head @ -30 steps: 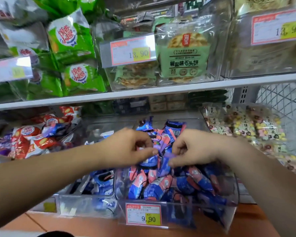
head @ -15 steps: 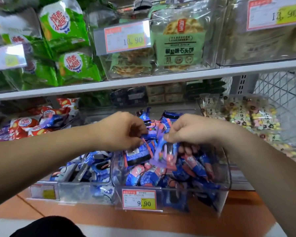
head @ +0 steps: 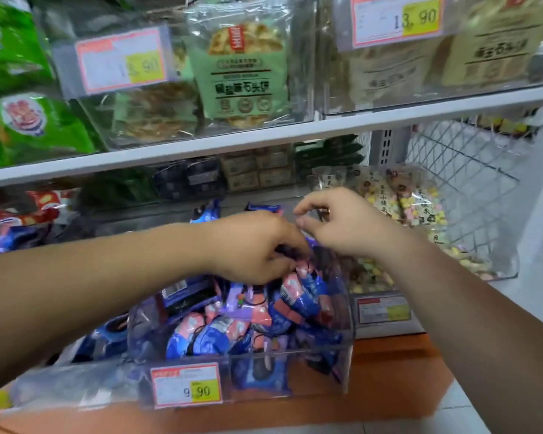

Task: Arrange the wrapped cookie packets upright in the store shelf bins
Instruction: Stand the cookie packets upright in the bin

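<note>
Now, spill risk: cookie packets point(head: 264, 311) lie heaped at all angles in the clear bin point(head: 295, 350); tugging 1 from the middle could drag its neighbours over the front wall, toward 6 o'clock.
Slip risk: the wrappers look glossy, so a fingertip pinch may let go mid-lift.
Crush risk: pressing down to make room could break cookies (my guess).
Wrong-bin risk: pastel snack bags point(head: 420, 211) sit just beside at 3 o'clock; a flicked packet could land among them.
Left hand point(head: 254, 245): fingers curled down into the heap, clamped on 1 packet's top edge as far as the blur allows.
Right hand point(head: 342, 227): over the bin's back half, at 2 o'clock of the left hand, touching it or nearly. Thumb and forefinger are close together; cannot tell if anything is in the pinch.
Packets vs hands: the heap is directly under the left hand, spreading to its 6 o'clock; at 7 o'clock of the right hand, lower down.
Upright status: most packets lie slanted, so sorting is not yet done.
</note>
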Demonstrator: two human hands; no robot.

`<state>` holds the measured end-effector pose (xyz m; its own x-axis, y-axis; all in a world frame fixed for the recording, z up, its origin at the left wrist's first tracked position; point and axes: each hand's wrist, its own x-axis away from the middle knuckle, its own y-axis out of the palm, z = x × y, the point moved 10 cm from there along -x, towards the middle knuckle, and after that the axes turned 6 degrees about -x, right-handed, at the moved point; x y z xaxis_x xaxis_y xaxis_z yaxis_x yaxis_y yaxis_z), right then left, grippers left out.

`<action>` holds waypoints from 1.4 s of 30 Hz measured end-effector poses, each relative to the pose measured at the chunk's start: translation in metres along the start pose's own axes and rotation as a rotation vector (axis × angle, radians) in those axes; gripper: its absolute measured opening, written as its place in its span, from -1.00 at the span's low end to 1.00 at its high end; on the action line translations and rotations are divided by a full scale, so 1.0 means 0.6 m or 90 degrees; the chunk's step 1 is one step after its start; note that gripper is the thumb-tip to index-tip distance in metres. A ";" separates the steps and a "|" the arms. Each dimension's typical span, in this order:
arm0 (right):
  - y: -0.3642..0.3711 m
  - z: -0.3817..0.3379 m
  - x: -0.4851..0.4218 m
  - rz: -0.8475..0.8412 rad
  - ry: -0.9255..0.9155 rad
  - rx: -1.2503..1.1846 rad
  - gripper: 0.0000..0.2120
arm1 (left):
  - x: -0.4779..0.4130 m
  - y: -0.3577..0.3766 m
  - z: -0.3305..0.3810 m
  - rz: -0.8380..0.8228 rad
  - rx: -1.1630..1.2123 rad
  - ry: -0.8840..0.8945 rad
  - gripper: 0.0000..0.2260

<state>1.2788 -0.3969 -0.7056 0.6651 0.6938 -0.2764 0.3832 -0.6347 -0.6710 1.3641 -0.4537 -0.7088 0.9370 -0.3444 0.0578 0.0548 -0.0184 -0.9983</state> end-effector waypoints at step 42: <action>0.044 -0.062 0.015 -0.222 -0.029 -0.143 -0.93 | 0.084 0.000 -0.137 0.058 0.697 -0.317 -0.78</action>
<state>1.3186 -0.4201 -0.7005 0.4440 0.8912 -0.0929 0.7137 -0.4144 -0.5647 1.3831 -0.5481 -0.7058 0.9697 0.1015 0.2223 0.0189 0.8757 -0.4824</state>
